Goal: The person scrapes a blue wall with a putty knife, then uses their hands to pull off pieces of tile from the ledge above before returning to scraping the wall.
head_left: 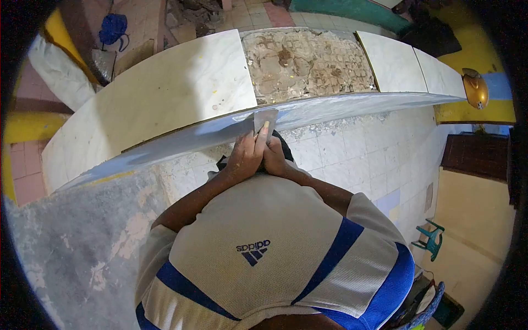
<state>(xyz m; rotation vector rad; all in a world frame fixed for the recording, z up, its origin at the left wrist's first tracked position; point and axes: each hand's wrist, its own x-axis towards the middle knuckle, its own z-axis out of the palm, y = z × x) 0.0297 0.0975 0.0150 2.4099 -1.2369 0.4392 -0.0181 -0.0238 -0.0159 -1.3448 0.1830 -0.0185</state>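
Both my hands grip a metal scraper [264, 119] whose flat blade presses against the grey front edge [341, 104] of a marble-topped ledge. My left hand [245, 155] wraps the handle with a finger stretched up along the blade. Close behind it on the same handle is my right hand [274, 159]. The blade sits just below a bare patch [308, 63] of rough mortar where a slab is gone. White marble slabs lie on either side, one slab [165, 93] to the left and another slab [393, 60] to the right.
Below the ledge is a white tiled wall [357, 154] with crumbs of mortar along its top. A blue bag [113, 27] and rubble lie on the floor beyond. A brass-coloured object [476, 91] sits at the right end. A green plastic chair [432, 239] stands lower right.
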